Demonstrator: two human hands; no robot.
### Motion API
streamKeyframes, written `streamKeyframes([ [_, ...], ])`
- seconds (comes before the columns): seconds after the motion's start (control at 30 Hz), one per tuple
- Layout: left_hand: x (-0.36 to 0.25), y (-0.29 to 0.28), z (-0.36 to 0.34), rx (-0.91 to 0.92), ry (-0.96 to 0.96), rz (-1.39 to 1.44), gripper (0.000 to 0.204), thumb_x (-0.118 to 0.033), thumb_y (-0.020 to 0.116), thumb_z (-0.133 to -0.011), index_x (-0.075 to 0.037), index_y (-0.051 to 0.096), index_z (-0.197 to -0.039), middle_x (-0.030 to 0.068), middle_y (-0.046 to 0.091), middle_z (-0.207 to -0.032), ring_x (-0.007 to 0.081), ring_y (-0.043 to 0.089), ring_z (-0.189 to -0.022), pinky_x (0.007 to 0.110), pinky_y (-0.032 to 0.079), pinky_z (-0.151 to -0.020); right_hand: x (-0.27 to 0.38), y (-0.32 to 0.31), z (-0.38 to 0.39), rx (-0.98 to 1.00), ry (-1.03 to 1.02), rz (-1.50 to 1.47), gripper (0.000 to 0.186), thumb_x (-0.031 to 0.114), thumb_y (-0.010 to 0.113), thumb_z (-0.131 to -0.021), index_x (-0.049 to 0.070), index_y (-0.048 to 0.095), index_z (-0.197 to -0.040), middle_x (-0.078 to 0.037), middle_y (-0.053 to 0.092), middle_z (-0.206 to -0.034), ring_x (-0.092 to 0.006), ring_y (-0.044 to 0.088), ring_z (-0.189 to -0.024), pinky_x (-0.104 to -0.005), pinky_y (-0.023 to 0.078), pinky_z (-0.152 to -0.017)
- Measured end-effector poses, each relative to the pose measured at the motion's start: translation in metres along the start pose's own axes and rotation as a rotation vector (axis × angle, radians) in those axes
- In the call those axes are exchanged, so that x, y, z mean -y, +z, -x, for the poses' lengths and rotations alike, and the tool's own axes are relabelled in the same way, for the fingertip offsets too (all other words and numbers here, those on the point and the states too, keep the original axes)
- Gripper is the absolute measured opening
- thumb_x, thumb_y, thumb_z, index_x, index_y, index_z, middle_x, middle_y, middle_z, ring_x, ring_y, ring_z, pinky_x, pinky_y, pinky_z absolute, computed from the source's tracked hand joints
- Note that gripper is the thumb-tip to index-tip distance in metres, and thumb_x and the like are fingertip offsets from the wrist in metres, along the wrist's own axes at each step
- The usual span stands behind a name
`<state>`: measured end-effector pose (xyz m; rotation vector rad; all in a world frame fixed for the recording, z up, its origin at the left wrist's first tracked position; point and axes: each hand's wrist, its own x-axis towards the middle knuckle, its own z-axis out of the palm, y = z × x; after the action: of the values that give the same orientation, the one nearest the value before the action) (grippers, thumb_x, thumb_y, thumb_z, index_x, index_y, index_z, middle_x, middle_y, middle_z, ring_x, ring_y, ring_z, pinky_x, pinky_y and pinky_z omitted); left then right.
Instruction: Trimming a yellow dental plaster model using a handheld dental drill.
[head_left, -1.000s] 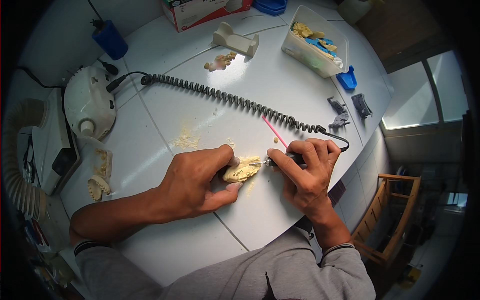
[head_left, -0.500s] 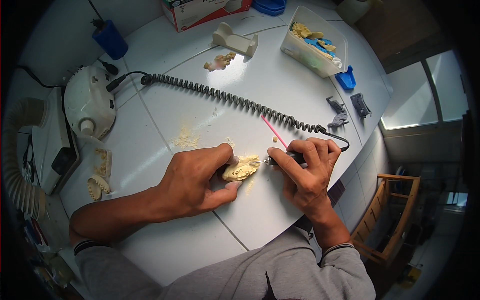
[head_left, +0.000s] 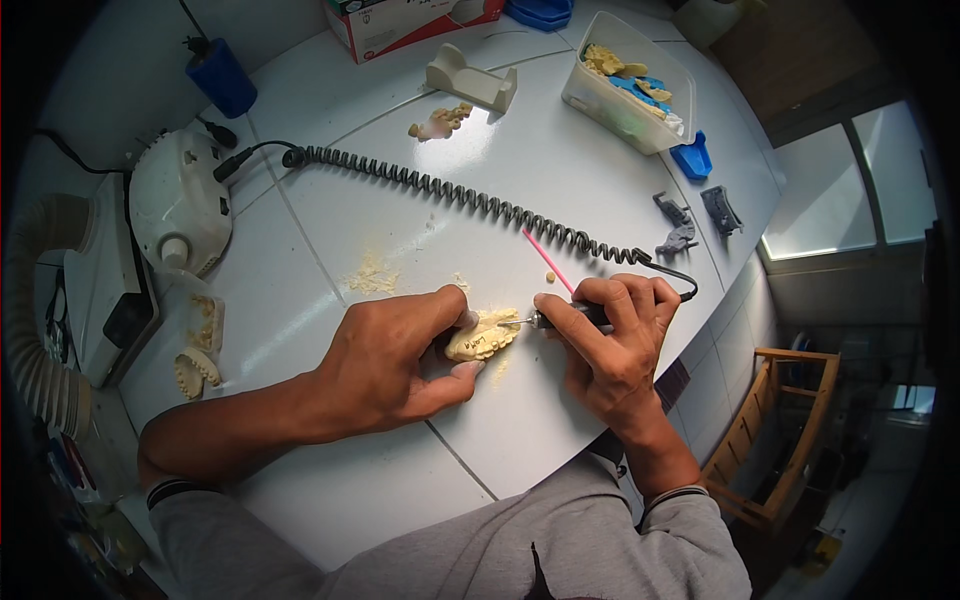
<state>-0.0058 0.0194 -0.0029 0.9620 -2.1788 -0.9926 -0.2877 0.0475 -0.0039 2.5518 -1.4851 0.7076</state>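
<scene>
The left hand (head_left: 395, 360) is closed around a pale yellow dental cast (head_left: 482, 334), thumb and fingers pinching it from both sides and pressing it to the white desk (head_left: 330, 250). The right hand (head_left: 610, 340) is wrapped tightly round a dark handpiece (head_left: 570, 316), whose thin metal tip touches the cast's right edge, just between the two hands. Yellowish dust (head_left: 372, 278) lies on the desk just beyond the left hand. A pink stick (head_left: 547, 262) lies just past the right hand's knuckles. From the handpiece a black coiled cord (head_left: 460, 195) runs away over the desk to a white motor unit (head_left: 180, 205) far out to the left. Further plaster casts (head_left: 198, 350) lie left of the left forearm. Well beyond both hands stands a clear plastic box (head_left: 630, 85) holding yellow and blue pieces.
</scene>
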Motion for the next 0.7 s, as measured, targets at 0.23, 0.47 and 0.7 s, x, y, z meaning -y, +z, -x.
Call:
streamKeyframes([
  [0.23, 0.0004, 0.0004, -0.0005, 0.011, 0.001, -0.017, 0.035, -0.013, 0.086, -0.084, 0.001, 0.066, -0.109, 0.0133, 0.073, -0.081, 0.0219, 0.073, -0.067, 0.034, 0.058, -0.059, -0.0016, -0.0008, -0.0003, 0.003, 0.002, 0.01, 0.036, 0.013, 0.083, -0.086, 0.027, 0.087, -0.119, 0.001, 0.065, -0.108, -0.0207, 0.057, -0.106, -0.0465, 0.029, -0.103],
  [0.47, -0.0009, -0.0014, 0.0002, 0.004, -0.002, -0.016, 0.035, -0.012, 0.086, -0.084, 0.001, 0.066, -0.109, 0.0134, 0.073, -0.081, 0.0218, 0.073, -0.067, 0.034, 0.058, -0.059, 0.0001, -0.0014, -0.0016, 0.007, -0.007, 0.012, 0.037, 0.014, 0.083, -0.086, 0.027, 0.087, -0.12, 0.001, 0.065, -0.108, -0.0207, 0.057, -0.106, -0.0465, 0.029, -0.103],
  [0.7, -0.0008, -0.0008, 0.001, 0.01, -0.002, -0.027, 0.035, -0.012, 0.086, -0.083, 0.001, 0.066, -0.108, 0.014, 0.074, -0.082, 0.0234, 0.074, -0.068, 0.035, 0.059, -0.061, 0.002, -0.0015, -0.0018, 0.014, -0.018, 0.009, 0.036, 0.014, 0.082, -0.087, 0.028, 0.087, -0.12, 0.002, 0.065, -0.109, -0.02, 0.057, -0.106, -0.0461, 0.03, -0.103],
])
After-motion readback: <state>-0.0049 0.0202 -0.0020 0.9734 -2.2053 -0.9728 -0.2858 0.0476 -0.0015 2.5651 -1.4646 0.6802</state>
